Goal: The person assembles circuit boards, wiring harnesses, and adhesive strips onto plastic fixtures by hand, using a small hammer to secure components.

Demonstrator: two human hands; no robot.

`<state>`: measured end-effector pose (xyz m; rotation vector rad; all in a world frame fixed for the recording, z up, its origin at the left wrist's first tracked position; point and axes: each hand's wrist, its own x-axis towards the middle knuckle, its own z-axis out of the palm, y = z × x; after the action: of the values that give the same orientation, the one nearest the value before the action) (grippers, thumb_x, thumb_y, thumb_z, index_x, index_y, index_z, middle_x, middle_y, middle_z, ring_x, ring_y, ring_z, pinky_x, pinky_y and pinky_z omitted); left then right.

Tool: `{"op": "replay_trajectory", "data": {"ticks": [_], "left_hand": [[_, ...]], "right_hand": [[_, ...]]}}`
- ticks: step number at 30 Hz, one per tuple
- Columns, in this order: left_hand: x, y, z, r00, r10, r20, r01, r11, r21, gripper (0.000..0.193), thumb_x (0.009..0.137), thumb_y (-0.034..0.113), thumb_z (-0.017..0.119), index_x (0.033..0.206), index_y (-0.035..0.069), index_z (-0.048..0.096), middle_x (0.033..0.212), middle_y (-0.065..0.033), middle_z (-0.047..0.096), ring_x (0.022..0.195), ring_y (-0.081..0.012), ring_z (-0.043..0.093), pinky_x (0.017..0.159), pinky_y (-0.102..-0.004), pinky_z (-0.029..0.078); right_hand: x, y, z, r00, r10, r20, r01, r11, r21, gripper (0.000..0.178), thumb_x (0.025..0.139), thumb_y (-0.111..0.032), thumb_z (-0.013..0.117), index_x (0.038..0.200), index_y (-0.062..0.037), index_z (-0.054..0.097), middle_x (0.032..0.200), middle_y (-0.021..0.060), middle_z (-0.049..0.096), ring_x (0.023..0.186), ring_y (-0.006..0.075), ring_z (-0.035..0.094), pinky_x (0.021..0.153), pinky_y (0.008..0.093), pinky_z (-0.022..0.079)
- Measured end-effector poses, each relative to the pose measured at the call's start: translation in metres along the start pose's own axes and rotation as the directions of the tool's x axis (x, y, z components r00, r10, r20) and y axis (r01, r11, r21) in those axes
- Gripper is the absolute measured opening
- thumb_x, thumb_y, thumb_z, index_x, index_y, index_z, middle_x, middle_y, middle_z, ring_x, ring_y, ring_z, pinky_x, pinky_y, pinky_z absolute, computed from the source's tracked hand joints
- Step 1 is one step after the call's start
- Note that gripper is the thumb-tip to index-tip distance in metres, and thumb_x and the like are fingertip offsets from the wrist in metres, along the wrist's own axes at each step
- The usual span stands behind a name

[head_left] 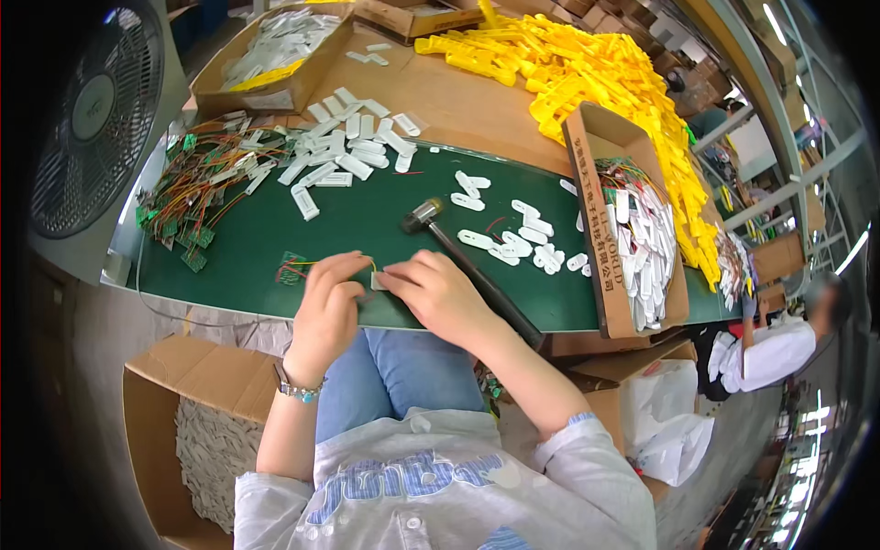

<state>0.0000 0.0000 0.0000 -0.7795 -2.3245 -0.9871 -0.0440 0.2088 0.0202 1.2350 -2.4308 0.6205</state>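
Near the front edge of the green work mat (367, 220), my two hands almost meet. The fingers of my left hand (325, 307) are closed on thin wires, which run back to a small green circuit board (291, 269) lying on the mat. My right hand (440, 293) pinches a small pale piece (377, 281) at the wires' other end; its exact kind is too small to make out. Beside my right hand lies a hammer (472, 266) with a black handle, its head pointing away from me. White plastic casings (522, 234) are scattered beyond it.
Wired circuit boards (197, 192) are heaped at left near a fan (96, 115). White casings (348, 137) lie at the back, by a carton (275, 87). A carton of casings (596, 229) and yellow plastic parts (587, 82) occupy the right. Another person (770, 353) works there.
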Motion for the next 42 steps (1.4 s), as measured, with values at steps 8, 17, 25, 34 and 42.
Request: {"op": "replay_trajectory", "data": {"ticks": [8, 17, 25, 34, 42], "left_hand": [[-0.005, 0.005, 0.010, 0.957, -0.019, -0.289, 0.077, 0.979, 0.190, 0.028, 0.075, -0.019, 0.049, 0.092, 0.003, 0.049, 0.130, -0.0186, 0.052, 0.121, -0.0398, 0.051, 0.100, -0.0479, 0.043], [0.006, 0.014, 0.004, 0.967, -0.106, -0.231, 0.135, 0.984, 0.117, 0.028, 0.075, -0.019, 0.049, 0.093, 0.001, 0.055, 0.127, -0.0183, 0.054, 0.114, -0.0355, 0.055, 0.093, -0.0429, 0.048], [0.031, 0.092, -0.076, 0.838, 0.287, -0.464, -0.270, 0.957, 0.105, 0.036, 0.070, -0.004, 0.068, 0.103, 0.009, 0.061, 0.103, -0.0076, 0.068, 0.093, -0.0240, 0.064, 0.069, -0.0347, 0.050], [-0.006, 0.152, -0.141, 0.833, 0.408, -0.373, -0.384, 0.912, 0.140, 0.031, 0.098, 0.041, 0.047, 0.120, 0.021, 0.055, 0.092, 0.0050, 0.068, 0.098, -0.0185, 0.053, 0.080, -0.0394, 0.044], [-0.012, 0.141, -0.153, 0.698, 0.490, -0.523, -0.336, 0.868, 0.365, 0.020, 0.098, 0.030, 0.051, 0.116, 0.028, 0.059, 0.097, 0.0124, 0.065, 0.101, -0.0151, 0.051, 0.082, -0.0355, 0.040]], "right_hand": [[0.050, 0.046, -0.127, 0.912, -0.147, -0.384, -0.041, 0.897, -0.439, 0.030, 0.078, 0.000, 0.067, 0.106, -0.0101, 0.071, 0.100, 0.0057, 0.067, 0.092, 0.0255, 0.060, 0.084, 0.0378, 0.049], [-0.095, 0.143, -0.236, 0.782, 0.408, -0.472, -0.617, 0.399, -0.678, 0.023, 0.089, -0.009, 0.064, 0.111, -0.0058, 0.071, 0.108, 0.0123, 0.068, 0.102, 0.0310, 0.060, 0.087, 0.0411, 0.049], [-0.098, 0.136, -0.223, 0.770, 0.470, -0.432, -0.613, 0.356, -0.705, 0.027, 0.089, -0.010, 0.063, 0.114, -0.0065, 0.070, 0.117, 0.0131, 0.065, 0.107, 0.0323, 0.058, 0.094, 0.0428, 0.046], [0.064, 0.086, -0.101, 0.982, 0.175, -0.072, -0.188, 0.952, -0.243, 0.016, 0.087, -0.010, 0.065, 0.100, -0.0022, 0.071, 0.102, 0.0129, 0.069, 0.099, 0.0319, 0.062, 0.089, 0.0394, 0.048], [0.139, 0.123, 0.014, 0.955, 0.296, 0.029, -0.283, 0.932, -0.227, 0.009, 0.083, -0.010, 0.069, 0.088, -0.0042, 0.065, 0.092, 0.0147, 0.068, 0.095, 0.0346, 0.062, 0.081, 0.0440, 0.050]]}}
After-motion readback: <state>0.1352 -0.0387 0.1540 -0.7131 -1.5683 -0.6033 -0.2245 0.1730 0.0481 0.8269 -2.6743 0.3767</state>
